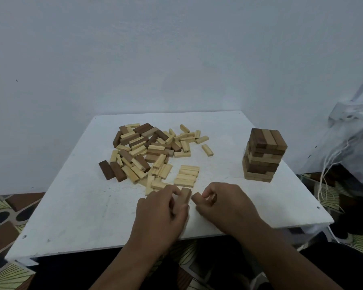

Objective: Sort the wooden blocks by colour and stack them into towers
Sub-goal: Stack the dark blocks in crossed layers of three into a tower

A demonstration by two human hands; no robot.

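Both hands sit near the table's (71, 216) front edge, each pinching a mid-brown block: left hand (161, 208) holds one (186, 195) upright, right hand (222, 203) another (196, 197). Loose pile (153, 151) lies beyond, nearer the left

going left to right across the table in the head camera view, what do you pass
Two dark blocks at the pile's left edge → loose mixed pile → left hand → right hand → stacked tower.

I sit in a home room: a low white board (88, 206) on a patterned mat (2, 208) against a plain wall (155, 49).
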